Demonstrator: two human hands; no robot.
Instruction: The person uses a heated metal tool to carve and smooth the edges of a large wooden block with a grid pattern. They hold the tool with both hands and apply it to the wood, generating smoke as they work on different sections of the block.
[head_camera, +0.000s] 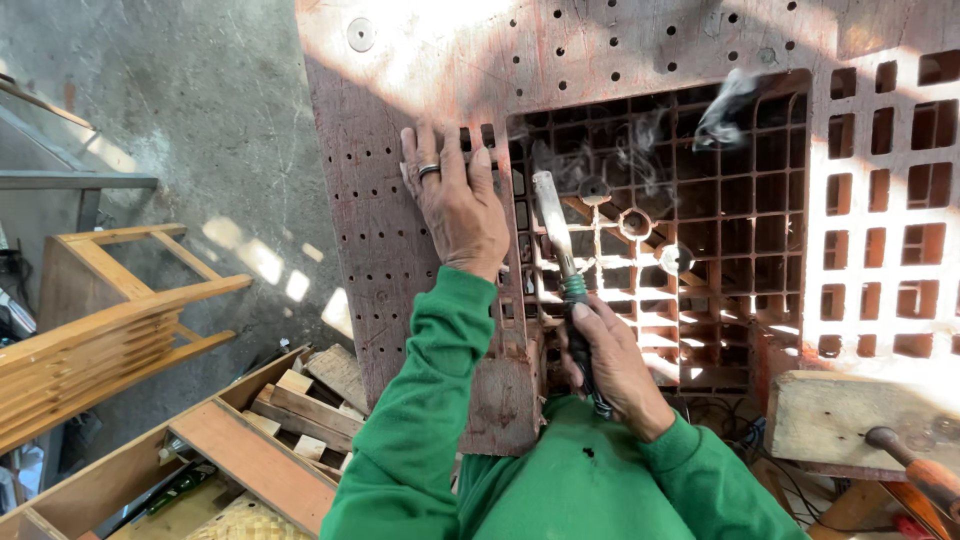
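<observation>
The red plastic pallet (640, 120) stands on edge in front of you, its holed face and open grid turned toward you, so both hands can get at it from one side. It is the largest thing here and fills the view above both hands.

Your left hand (455, 200) lies flat on the pallet's solid, holed strip, fingers spread and a ring on 1 of them, palm pressed against the plastic. Held that way it looks to brace the pallet against whatever the other hand does.

Your right hand (610, 360) is closed in a fist around the dark handle of a hot flat-bladed iron (557, 235), which has a green band where handle meets blade. The blade runs up and away from the hand, its tip resting at the edge of the grid opening, just right of your left hand's fingers. Grey smoke (725, 105) curls off the grid above and to the right of the blade, so the tool seems to be hot enough to melt plastic.

Lower right of your right hand, a wooden block (850, 420) carries a wooden-handled tool (920, 470). Left of your left arm sit a wooden crate of offcuts (250, 440) and a wooden frame (110, 320).
</observation>
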